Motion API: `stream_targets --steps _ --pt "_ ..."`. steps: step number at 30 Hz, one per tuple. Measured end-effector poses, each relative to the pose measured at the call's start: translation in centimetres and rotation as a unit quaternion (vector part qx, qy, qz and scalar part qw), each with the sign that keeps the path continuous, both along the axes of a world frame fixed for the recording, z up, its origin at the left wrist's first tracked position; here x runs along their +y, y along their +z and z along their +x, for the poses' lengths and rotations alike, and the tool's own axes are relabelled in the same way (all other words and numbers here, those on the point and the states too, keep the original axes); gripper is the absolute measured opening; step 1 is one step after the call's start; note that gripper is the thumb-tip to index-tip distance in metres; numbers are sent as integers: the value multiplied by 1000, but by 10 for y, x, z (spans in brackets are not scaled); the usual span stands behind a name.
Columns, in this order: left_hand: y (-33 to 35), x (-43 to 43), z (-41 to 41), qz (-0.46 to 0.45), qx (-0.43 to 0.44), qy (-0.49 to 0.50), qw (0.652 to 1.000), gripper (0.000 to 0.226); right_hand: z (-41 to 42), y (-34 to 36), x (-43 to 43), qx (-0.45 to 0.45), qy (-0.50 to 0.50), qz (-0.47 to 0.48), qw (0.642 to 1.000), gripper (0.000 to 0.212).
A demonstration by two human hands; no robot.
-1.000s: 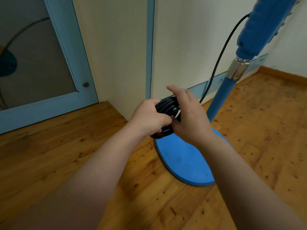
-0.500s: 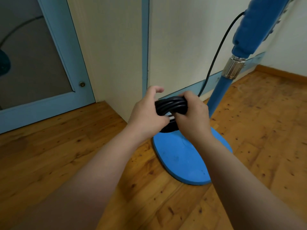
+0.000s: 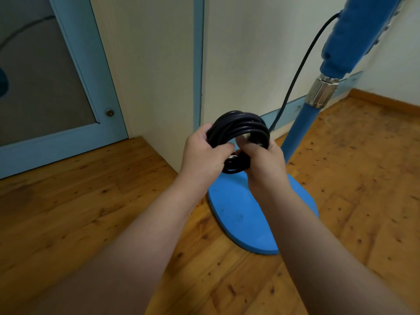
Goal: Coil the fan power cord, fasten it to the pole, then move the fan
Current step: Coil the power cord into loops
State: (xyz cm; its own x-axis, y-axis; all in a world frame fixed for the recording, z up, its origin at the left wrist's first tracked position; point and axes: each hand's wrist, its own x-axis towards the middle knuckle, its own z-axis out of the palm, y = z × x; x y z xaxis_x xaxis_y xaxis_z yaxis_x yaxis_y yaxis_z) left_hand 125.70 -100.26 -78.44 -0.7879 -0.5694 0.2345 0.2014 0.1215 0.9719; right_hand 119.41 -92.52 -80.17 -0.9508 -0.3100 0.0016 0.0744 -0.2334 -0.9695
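The black power cord (image 3: 241, 127) is wound into a round coil held upright in front of me. My left hand (image 3: 204, 153) grips its left side. My right hand (image 3: 263, 160) grips the right and lower side, fingers curled round the strands. One loose strand runs from the coil up to the fan's blue upper housing (image 3: 341, 35). The blue fan pole (image 3: 297, 130) with a chrome collar (image 3: 320, 93) rises just right of my hands from the flat blue base (image 3: 238, 214) on the floor.
A cream wall corner with a blue trim strip (image 3: 198, 64) stands right behind the coil. A blue-framed door (image 3: 91, 83) is at the left. Wooden floor (image 3: 68, 201) spreads to the left and right of the base.
The coil has been turned so its ring faces me and has risen a little. Both hands have shifted their grip to its sides.
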Motion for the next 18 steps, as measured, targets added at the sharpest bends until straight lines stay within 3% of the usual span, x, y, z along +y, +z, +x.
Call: stream_targets --steps 5,10,12,15,18 --pt "2 3 -7 -8 -1 23 1000 35 -5 8 13 113 -42 93 988 17" --pt "14 2 -20 56 -20 49 997 37 -17 24 15 254 -88 209 940 35" --pt "22 0 -25 60 -28 61 996 33 -23 34 11 328 -90 277 899 47" --pt "35 -4 -30 -8 -40 66 997 30 -34 57 3 469 -50 359 805 66" --pt "51 -10 -35 -90 -62 62 992 27 -43 87 -6 548 39 364 753 55"
